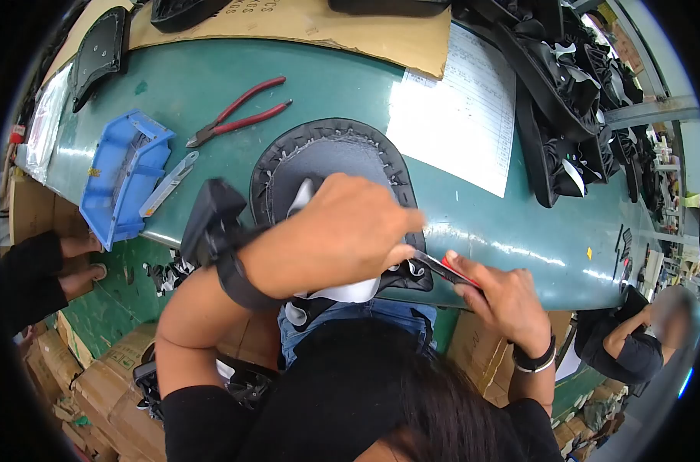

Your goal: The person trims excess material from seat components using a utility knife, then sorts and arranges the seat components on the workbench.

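The pad (394,181) lies at the counter's (511,254) near edge, within reach of both hands, the right hand (511,304) grasping the cutter (436,266) at its rim, the left (350,227) curled above, presumably for steadying, its grasp undeterminable

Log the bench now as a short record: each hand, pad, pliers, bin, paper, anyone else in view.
Left hand: over the pad, fingertips by the red tool's tip; grip contents unclear
Right hand: gripping the red tool
Pad: grey middle, black rim, partly covered by left hand and forearm
Pliers: on table, handles spread
Bin: blue, left of pad
Paper: right of pliers
Person: far right
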The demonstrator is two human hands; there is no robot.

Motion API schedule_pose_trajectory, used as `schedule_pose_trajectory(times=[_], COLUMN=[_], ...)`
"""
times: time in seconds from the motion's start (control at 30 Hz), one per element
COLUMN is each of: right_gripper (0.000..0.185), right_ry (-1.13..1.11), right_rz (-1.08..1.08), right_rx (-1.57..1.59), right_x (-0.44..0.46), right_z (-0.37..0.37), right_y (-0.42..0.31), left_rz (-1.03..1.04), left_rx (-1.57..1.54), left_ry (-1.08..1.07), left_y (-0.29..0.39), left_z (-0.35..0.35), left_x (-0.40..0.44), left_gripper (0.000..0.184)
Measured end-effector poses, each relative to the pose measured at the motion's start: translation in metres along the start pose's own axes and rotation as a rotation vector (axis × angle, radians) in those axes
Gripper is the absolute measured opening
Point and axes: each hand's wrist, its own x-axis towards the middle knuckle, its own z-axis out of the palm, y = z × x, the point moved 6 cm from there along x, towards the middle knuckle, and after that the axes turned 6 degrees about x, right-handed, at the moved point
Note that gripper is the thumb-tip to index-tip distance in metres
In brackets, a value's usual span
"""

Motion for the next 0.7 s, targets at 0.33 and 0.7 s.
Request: schedule_pose_trajectory(times=[0.33, 0.7], right_gripper=[0.051, 0.046], right_ry=[0.25, 0.19], right_rz=[-0.064, 0.145], right_rx=[-0.008, -0.083], right_x=[-0.028, 0.025], right_z=[0.013, -0.009], right_y=[-0.018, -0.002], left_rz=[0.0, 0.023], left_rx=[-1.107, 0.585], left_ry=[0.553, 0.245], left_y=[-0.049, -0.005], left_z=[-0.008, 0.007], left_x=[0.004, 0.027], left_gripper=[0.029, 0.019])
